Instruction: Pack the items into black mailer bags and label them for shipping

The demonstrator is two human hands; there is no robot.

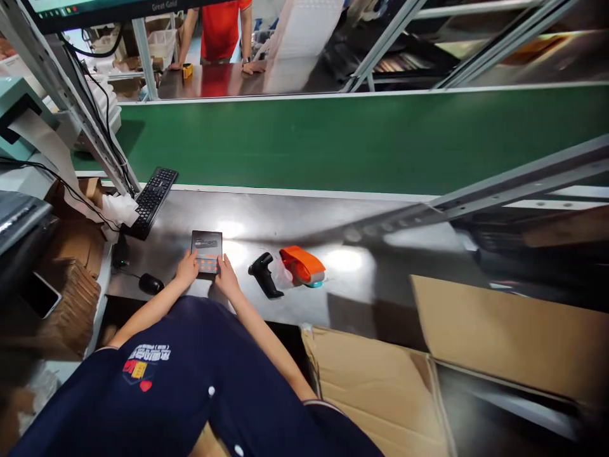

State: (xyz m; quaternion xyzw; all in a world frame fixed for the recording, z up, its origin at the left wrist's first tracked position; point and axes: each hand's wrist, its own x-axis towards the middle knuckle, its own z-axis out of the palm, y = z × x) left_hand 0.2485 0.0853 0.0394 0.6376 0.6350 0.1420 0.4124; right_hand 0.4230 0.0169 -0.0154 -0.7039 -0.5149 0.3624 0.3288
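Left hand (187, 268) at nine o'clock, right hand (227, 277) at four, forearms converging, both gripping a small dark box (207, 252)

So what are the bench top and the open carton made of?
Bench top: probably bare sheet metal, satin finish; grey with blurry bright glare spots.
Carton: looks like matte corrugated cardboard; plain brown, creased flaps.

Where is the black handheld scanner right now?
In the head view, the black handheld scanner lies on the metal table, right of the right hand and immediately left of the orange roll.
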